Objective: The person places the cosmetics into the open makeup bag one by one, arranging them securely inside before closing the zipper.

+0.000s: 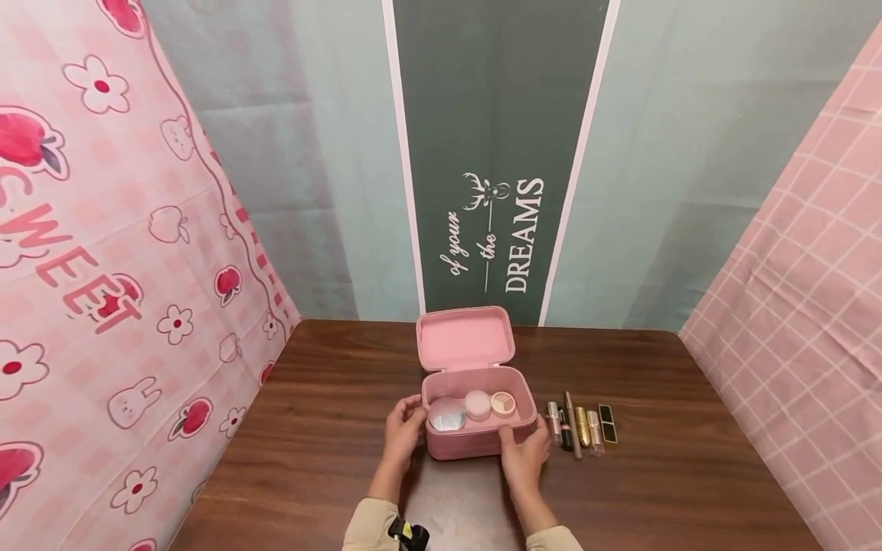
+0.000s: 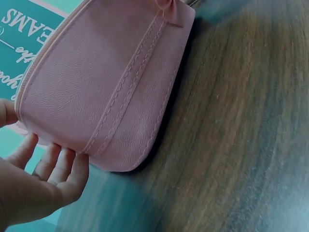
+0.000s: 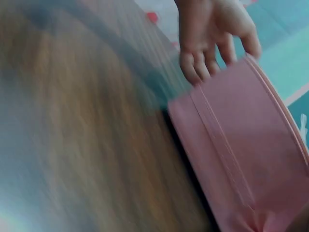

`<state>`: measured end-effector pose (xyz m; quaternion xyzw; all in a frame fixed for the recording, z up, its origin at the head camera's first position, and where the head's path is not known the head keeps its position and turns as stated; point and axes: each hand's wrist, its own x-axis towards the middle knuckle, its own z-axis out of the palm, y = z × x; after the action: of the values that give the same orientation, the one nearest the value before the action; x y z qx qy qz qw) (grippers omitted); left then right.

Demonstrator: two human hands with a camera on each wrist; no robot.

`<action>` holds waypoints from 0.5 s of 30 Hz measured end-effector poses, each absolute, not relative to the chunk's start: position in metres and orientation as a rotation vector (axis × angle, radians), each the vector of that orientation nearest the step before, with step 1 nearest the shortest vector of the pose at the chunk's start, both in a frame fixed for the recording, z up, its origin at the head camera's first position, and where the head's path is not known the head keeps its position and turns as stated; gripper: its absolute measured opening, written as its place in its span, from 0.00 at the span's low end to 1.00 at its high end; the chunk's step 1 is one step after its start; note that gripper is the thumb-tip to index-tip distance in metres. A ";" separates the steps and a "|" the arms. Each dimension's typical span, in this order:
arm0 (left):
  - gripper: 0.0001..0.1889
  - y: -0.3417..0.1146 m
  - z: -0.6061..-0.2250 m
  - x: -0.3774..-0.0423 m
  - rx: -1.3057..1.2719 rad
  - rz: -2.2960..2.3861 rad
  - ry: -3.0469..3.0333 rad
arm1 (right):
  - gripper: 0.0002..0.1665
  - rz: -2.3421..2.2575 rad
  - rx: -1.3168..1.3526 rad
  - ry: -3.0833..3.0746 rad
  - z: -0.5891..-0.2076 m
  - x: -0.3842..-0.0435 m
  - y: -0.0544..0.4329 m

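An open pink case (image 1: 465,446) stands in the middle of the tabletop (image 1: 661,497), its lid (image 1: 465,340) swung back on the far side. Only the head view looks into it: a large round container (image 1: 448,418) with a silvery face lies at the left, a pale pink round container (image 1: 478,405) beside it, and a round palette (image 1: 503,403) with several sections at the right.

The person's left grip (image 1: 402,432) pinches the case's left end. From above, the far fingers are partly hidden; the left wrist view shows the thumb at the rim and the bent fingers touching the end wall lower down. That view also brings out a zipper (image 2: 35,67) along the edge, a stitched band (image 2: 120,92) and a bow (image 2: 170,9) on the near wall. The right wrist view, partly blurred, catches the left grip from across the case.

The right grip (image 1: 525,455) reads best from the head view: it holds the near right corner, thumb bent at the near rim, fingers along the right wall, their tips hard to make out.

Just right of it, again in the head view alone, lie a clear-capped tube (image 1: 554,423), a black tube (image 1: 566,431), a slim brown pencil (image 1: 573,425), a gold tube (image 1: 583,426), a second clear tube (image 1: 596,434) and a black case with gold trim (image 1: 607,423).
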<state>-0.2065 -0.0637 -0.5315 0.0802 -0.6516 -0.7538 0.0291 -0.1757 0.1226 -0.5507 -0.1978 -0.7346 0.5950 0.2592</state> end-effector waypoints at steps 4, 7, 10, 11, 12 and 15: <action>0.18 -0.062 -0.520 -0.198 0.208 -2.369 -2.018 | 0.41 1.688 -0.568 -1.937 -0.556 -0.175 0.120; 0.19 -0.063 -0.516 -0.196 0.197 -2.377 -2.010 | 0.40 1.713 -0.536 -1.910 -0.557 -0.177 0.121; 0.22 -0.063 -0.515 -0.195 0.196 -2.373 -2.001 | 0.39 1.726 -0.511 -1.903 -0.558 -0.178 0.122; 0.23 -0.063 -0.515 -0.195 0.201 -2.376 -1.997 | 0.38 1.723 -0.501 -1.908 -0.559 -0.179 0.123; 0.24 -0.063 -0.515 -0.194 0.206 -2.379 -1.994 | 0.38 1.717 -0.498 -1.916 -0.560 -0.181 0.124; 0.27 -0.060 -0.514 -0.189 0.226 -2.388 -1.994 | 0.36 1.693 -0.454 -1.953 -0.560 -0.187 0.130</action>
<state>-0.1893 -0.0600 -0.5142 0.0724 -0.6392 -0.7656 0.0112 -0.1865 0.1295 -0.5600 -0.1672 -0.7196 0.6235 0.2559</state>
